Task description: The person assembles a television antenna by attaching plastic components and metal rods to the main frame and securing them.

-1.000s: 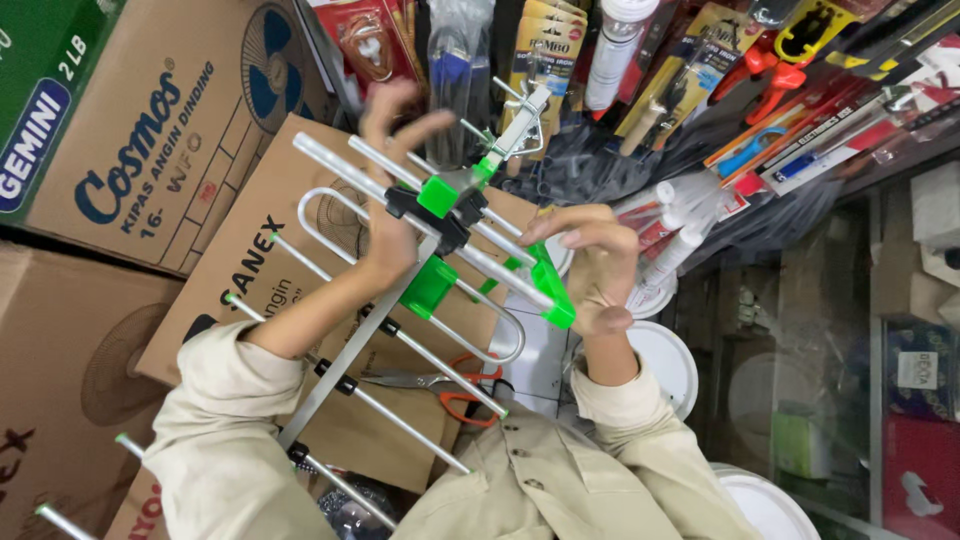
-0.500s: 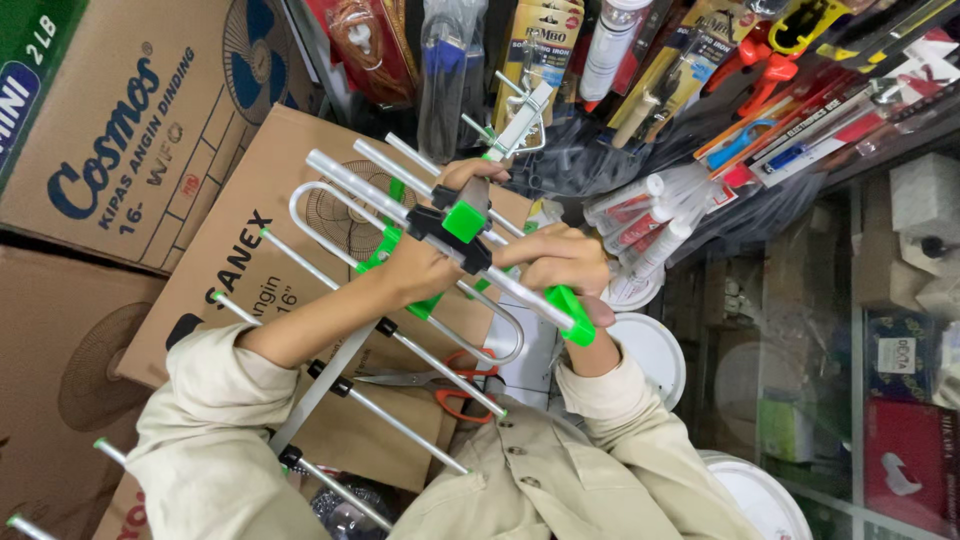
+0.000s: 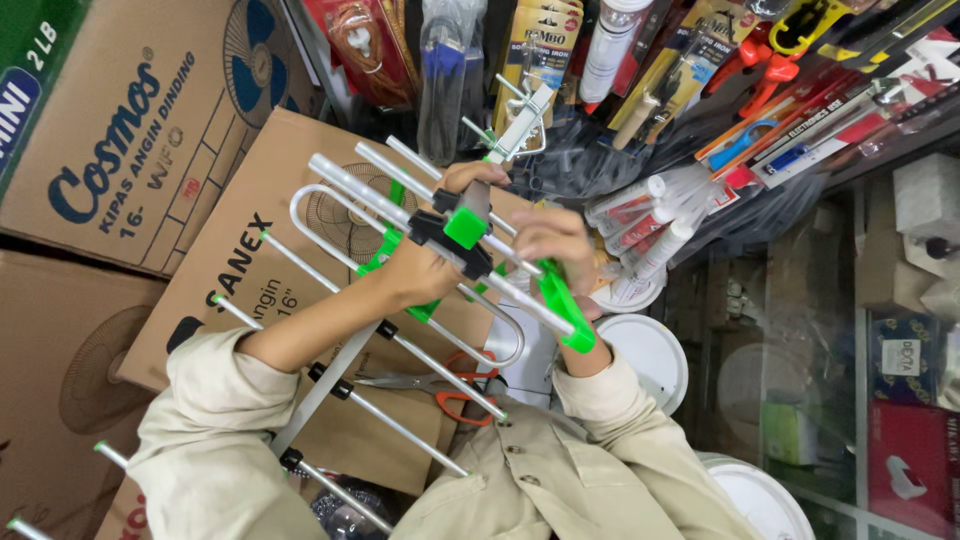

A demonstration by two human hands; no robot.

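Aluminium rods and green plastic clips make up the rooftop antenna [image 3: 400,300], which is held above the lap, its boom slanting from lower left to upper right. The left hand [image 3: 425,265] is closed around the boom beside the black-and-green centre clamp [image 3: 458,232]. The right hand [image 3: 550,240] is curled, fingers [image 3: 530,222] gripping a rod near a green end bracket [image 3: 565,310]. Orange-handled scissors [image 3: 440,385] lie on a cardboard fan box [image 3: 240,270] beneath. White lids [image 3: 645,355] rest nearby.
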